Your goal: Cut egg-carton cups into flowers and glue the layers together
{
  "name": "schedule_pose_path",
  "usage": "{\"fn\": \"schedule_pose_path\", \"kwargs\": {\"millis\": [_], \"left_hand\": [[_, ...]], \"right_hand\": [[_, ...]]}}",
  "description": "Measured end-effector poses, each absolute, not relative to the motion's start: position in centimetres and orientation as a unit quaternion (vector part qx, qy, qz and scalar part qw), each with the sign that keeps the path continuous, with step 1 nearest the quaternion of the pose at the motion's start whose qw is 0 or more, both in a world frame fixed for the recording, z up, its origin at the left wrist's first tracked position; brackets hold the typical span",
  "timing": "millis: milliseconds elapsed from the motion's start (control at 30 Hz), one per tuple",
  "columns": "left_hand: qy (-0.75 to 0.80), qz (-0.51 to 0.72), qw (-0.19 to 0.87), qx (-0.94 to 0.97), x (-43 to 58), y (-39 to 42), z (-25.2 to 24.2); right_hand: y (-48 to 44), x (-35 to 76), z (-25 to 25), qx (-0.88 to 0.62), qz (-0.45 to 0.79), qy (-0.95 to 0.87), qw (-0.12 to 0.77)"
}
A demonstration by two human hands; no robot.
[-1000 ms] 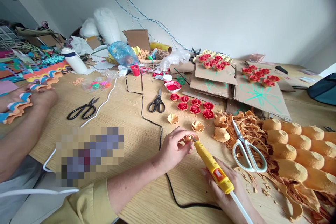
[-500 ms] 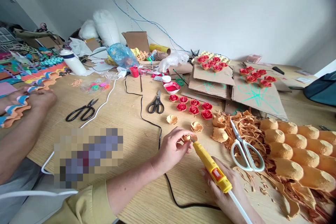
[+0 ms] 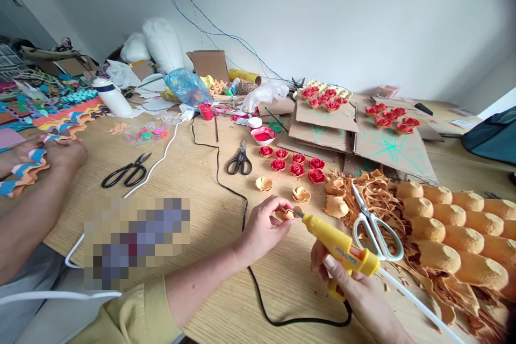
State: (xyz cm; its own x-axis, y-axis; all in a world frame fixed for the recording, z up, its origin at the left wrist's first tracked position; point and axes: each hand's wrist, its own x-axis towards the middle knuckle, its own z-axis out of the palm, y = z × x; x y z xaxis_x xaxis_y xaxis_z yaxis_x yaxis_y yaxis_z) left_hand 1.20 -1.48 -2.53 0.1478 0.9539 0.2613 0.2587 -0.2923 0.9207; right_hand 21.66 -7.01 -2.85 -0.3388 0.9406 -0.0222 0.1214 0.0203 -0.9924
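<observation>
Pinched in the fingers of my left hand [image 3: 264, 226] is a small orange egg-carton flower [image 3: 285, 215], partly hidden by the fingertips. My right hand [image 3: 355, 290] grips a yellow hot glue gun [image 3: 336, 244] by its handle, a white glue stick [image 3: 419, 301] sticking out behind. The gun's metal nozzle points left, close to the flower's right edge; whether it touches, I cannot tell. Just beyond lie two unpainted flowers, one cupped [image 3: 264, 183] and one petalled [image 3: 301, 194]. Several red-painted flowers [image 3: 297, 170] stand in rows behind them.
White-handled scissors [image 3: 377, 231] lie on orange scraps beside egg-carton sheets [image 3: 447, 231] at right. Black scissors [image 3: 239, 160], a bowl of red paint [image 3: 263, 135] and cardboard with red flowers [image 3: 391, 145] are farther back. A black cord [image 3: 258, 301] loops across the table. A co-worker's hand [image 3: 66, 156] is at left.
My right hand has turned the glue gun to a flatter, side-on angle and drawn its nozzle slightly right. My left hand keeps the flower in about the same place, tilted a little.
</observation>
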Motion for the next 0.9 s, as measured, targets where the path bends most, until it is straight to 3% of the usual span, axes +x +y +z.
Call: {"fn": "schedule_pose_path", "kwargs": {"millis": [267,633,733,900], "left_hand": [[0.457,0.453,0.361,0.675,1.4,-1.5,-2.6],[0.405,0.385,0.310,0.769,0.7,-1.0,-2.8],[0.377,0.344,0.345,0.787,0.6,-0.9,-2.8],[0.364,0.297,0.389,0.793,0.4,-1.0,-2.6]], "right_hand": [[-6.3,20.9,-2.4,-0.359,0.629,-0.486,0.490],[-4.9,22.3,-2.1,-0.407,0.521,-0.398,0.636],[-4.4,22.8,-2.4,-0.440,0.500,-0.431,0.609],[-4.3,22.2,-2.5,-0.494,0.482,-0.549,0.471]]}}
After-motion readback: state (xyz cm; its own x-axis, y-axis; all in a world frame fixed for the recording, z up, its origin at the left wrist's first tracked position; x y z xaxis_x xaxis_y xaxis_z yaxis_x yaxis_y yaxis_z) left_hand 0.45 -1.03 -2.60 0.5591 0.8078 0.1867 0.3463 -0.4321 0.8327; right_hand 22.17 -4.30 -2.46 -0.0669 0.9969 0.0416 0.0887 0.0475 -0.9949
